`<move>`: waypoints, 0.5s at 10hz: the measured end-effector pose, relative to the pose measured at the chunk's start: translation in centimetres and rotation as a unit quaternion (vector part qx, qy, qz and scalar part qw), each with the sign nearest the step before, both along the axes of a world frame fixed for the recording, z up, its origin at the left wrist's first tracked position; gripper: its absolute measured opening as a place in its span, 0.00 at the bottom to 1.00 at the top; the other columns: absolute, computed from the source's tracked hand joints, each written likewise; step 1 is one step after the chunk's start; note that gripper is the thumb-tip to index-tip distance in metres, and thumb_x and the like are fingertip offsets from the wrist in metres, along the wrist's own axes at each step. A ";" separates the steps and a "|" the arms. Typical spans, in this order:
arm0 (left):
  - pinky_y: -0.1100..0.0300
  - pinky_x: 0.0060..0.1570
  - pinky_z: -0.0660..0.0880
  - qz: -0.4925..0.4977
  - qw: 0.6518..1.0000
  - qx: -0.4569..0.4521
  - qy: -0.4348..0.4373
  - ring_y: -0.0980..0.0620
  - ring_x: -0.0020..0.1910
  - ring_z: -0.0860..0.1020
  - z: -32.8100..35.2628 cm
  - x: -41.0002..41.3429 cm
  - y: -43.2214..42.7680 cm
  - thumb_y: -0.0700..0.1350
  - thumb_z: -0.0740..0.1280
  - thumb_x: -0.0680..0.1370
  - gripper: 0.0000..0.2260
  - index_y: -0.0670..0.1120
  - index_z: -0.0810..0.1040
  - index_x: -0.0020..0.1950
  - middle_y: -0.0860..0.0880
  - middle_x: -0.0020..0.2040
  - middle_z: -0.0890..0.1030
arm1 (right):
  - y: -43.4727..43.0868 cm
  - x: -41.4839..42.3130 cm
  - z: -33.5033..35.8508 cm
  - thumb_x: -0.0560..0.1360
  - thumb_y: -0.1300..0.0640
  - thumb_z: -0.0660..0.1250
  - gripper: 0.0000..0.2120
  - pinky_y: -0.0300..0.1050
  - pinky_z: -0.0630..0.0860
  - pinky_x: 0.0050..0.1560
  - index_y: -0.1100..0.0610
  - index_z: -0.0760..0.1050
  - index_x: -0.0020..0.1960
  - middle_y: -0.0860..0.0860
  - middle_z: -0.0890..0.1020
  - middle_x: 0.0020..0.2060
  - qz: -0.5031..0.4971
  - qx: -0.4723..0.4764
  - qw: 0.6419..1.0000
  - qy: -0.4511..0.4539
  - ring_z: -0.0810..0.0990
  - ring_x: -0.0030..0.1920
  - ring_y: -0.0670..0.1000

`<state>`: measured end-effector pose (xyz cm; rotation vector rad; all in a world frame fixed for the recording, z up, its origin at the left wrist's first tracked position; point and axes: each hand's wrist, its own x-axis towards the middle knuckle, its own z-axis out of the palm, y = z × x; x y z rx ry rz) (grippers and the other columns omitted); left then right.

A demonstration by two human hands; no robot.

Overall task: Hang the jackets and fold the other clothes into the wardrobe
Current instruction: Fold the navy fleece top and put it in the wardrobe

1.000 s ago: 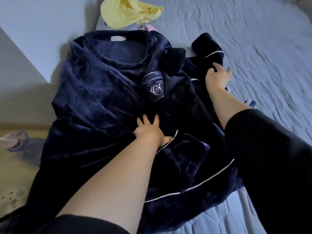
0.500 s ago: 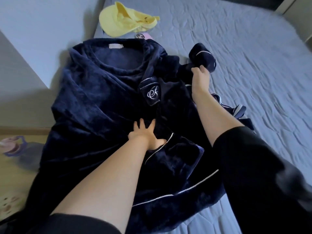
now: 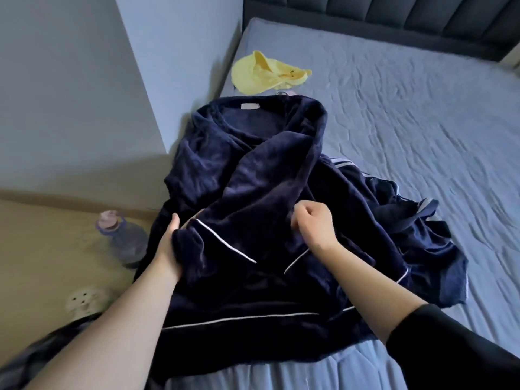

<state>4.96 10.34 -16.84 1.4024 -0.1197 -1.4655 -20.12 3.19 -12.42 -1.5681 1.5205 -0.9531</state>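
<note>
On the tan floor (image 3: 42,249) at the far left, a translucent purple-capped plastic water bottle (image 3: 123,237) is standing just beside the bed, clear of the work. The left hand (image 3: 168,246) is gripping a bunched fold of the dark navy plush velvet robe with white piping (image 3: 253,192), its fingers curling round the fabric's left edge. The robe is lying spread across the near left part of the blue-grey sheeted bed (image 3: 394,122), collar towards the headboard. The right hand (image 3: 315,223) is closing into a fist on the robe's front panel, apparently pinching cloth there. By the look of it, the folding step is under way; the next move is calling for drawing the held side across the middle and smoothing the thick pile. Beyond the collar, a crumpled pale yellow garment (image 3: 267,74) is waiting on the bed.
</note>
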 end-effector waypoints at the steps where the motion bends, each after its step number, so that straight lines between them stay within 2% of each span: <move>1: 0.56 0.36 0.73 -0.016 1.000 -0.007 -0.002 0.55 0.32 0.80 3.2 -2.0 0.3 0.59 0.61 0.78 0.12 0.51 0.74 0.45 0.56 0.26 0.80 | -2.6 -0.4 0.0 0.75 0.54 0.59 0.11 0.40 0.70 0.27 0.58 0.73 0.36 0.54 0.76 0.31 -0.171 0.183 0.954 -0.163 0.74 0.29 0.51; 2: 0.63 0.32 0.76 -0.108 0.993 -0.033 0.027 0.53 0.31 0.79 3.9 -2.7 0.5 0.44 0.65 0.78 0.06 0.47 0.76 0.41 0.49 0.29 0.80 | -2.8 0.5 -0.2 0.75 0.44 0.64 0.16 0.45 0.75 0.35 0.58 0.74 0.50 0.54 0.80 0.41 -0.120 0.286 0.932 -0.187 0.79 0.39 0.53; 3: 0.64 0.31 0.75 -0.184 0.980 -0.069 -0.023 0.52 0.29 0.78 4.6 -2.9 0.8 0.33 0.63 0.74 0.08 0.44 0.76 0.39 0.47 0.31 0.77 | -1.8 1.8 0.1 0.74 0.57 0.69 0.06 0.44 0.78 0.35 0.60 0.78 0.48 0.55 0.83 0.39 -0.079 0.284 0.934 -0.204 0.81 0.37 0.53; 4: 0.66 0.29 0.73 -0.174 0.978 -0.091 0.074 0.53 0.24 0.75 5.7 -2.0 1.8 0.37 0.66 0.67 0.10 0.46 0.74 0.26 0.49 0.25 0.74 | -2.4 1.2 1.8 0.74 0.68 0.60 0.08 0.42 0.77 0.31 0.60 0.75 0.40 0.55 0.80 0.29 -0.118 0.260 0.891 -0.354 0.79 0.28 0.52; 5: 0.61 0.35 0.75 -0.196 0.978 -0.059 0.045 0.51 0.33 0.79 5.3 -1.6 2.3 0.38 0.62 0.75 0.11 0.48 0.83 0.40 0.48 0.34 0.81 | -1.6 0.4 1.7 0.75 0.62 0.57 0.08 0.46 0.77 0.38 0.58 0.75 0.43 0.55 0.81 0.34 -0.168 0.299 0.833 -0.434 0.80 0.35 0.54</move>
